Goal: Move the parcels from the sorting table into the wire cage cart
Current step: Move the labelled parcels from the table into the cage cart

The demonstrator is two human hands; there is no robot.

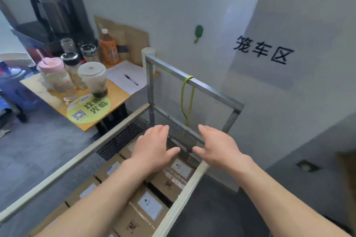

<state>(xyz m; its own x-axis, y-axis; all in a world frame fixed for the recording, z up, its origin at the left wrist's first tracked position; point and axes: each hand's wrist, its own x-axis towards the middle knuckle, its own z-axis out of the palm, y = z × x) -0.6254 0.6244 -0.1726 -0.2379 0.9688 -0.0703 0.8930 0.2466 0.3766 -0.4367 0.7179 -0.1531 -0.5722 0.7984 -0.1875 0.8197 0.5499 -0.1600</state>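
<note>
The wire cage cart (194, 81) stands below me, with a metal end frame and pale side rails. Several brown cardboard parcels (173, 177) with white labels lie packed on its floor. My left hand (154, 148) and my right hand (215, 146) hover side by side above the parcels near the cart's far end, fingers straight and pointing forward, holding nothing. Neither hand touches a parcel that I can see. The sorting table is out of view.
A small wooden table (119, 94) at the left of the cart carries cups, bottles, paper and a pen. A yellow-green cord (183, 100) hangs from the cart's top bar. White walls close the far and right sides. Grey floor lies to the left.
</note>
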